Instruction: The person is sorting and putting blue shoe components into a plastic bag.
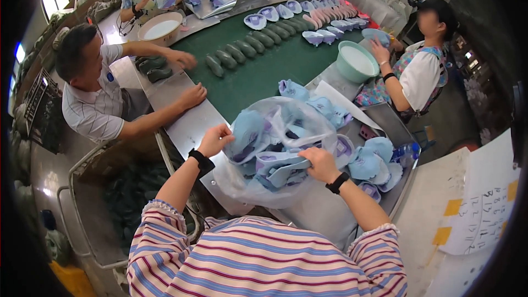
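A clear plastic bag [286,195] stands in front of me on the metal worktop, filled with light-blue and purple shoe uppers. My left hand [216,141] is closed at the bag's left rim, beside a light-blue upper [247,126]; its fingertips are partly hidden. At the bag's right side, my right hand [322,164] grips a light-blue shoe upper [280,164] lying on top of the others. More uppers [371,159] are piled to the right of the bag, and some [324,107] lie just beyond it.
A green conveyor belt [220,93] carries rows of dark green shoe lasts [256,44] and uppers. A co-worker [93,88] reaches over the belt at left; another [412,71] holds an upper near a green basin [356,61]. A metal-framed bin [71,209] of dark lasts stands at lower left.
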A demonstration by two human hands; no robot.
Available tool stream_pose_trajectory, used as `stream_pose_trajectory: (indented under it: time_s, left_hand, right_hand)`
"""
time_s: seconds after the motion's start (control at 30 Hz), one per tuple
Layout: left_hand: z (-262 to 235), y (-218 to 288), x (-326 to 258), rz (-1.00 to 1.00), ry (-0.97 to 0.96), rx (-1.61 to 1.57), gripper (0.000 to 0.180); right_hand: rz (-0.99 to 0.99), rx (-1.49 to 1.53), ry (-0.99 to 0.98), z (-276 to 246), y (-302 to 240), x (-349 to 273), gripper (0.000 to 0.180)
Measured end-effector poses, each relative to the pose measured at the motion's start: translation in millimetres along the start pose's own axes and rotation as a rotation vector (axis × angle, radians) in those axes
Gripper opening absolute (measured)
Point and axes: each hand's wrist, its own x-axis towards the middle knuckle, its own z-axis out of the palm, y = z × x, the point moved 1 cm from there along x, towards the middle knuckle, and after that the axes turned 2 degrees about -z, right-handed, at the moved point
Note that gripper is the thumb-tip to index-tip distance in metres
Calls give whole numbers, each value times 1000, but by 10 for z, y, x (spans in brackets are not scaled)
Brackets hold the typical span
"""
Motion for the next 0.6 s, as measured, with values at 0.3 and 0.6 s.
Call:
stream_pose_trajectory:
  time_s: [0.3,0.6]
  left_hand:
    - [619,-169,-93,142,94,547,65]
    - [367,-184,157,12,-209,703,40]
  right_hand:
    - [76,247,47,242,-130,490,46]
    - [425,661,198,83,52,634,43]
